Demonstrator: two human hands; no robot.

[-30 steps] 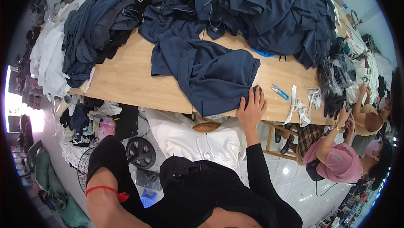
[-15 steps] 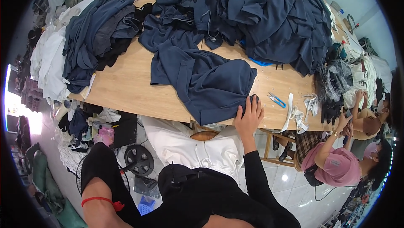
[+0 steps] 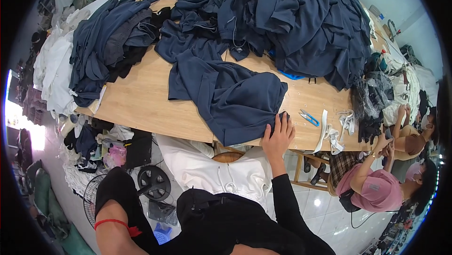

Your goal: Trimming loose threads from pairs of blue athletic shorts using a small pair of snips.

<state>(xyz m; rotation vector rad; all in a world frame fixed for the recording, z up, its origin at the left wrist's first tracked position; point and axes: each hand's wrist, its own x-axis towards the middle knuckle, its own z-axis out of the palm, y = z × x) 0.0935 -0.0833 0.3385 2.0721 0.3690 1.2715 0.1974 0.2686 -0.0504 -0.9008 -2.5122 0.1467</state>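
My right hand (image 3: 279, 137) lies open, fingers stretched out, on the near right corner of a dark navy garment (image 3: 235, 99). That garment is spread and wrinkled over the wooden table (image 3: 141, 92), reaching its front edge. Its shape is too folded to tell the exact kind. Small scissors with blue handles (image 3: 310, 117), probably thread snips, rest to the right of my hand. White fabric strips (image 3: 325, 130) lie beside them at the edge. My left arm is bent at the lower left, a red cord (image 3: 115, 223) round the wrist; its hand runs out of the picture.
A large heap of navy garments (image 3: 315, 29) covers the far right, with a smaller pile (image 3: 110, 43) at the left. A clear plastic bag (image 3: 376, 90) is at the right end. Two people work there, one in a pink shirt (image 3: 374, 189). A fan (image 3: 153, 183) stands below left.
The view has shifted slightly, so the table sits a little lower. My bent left arm has moved a little to the right. My right hand stays on the garment corner.
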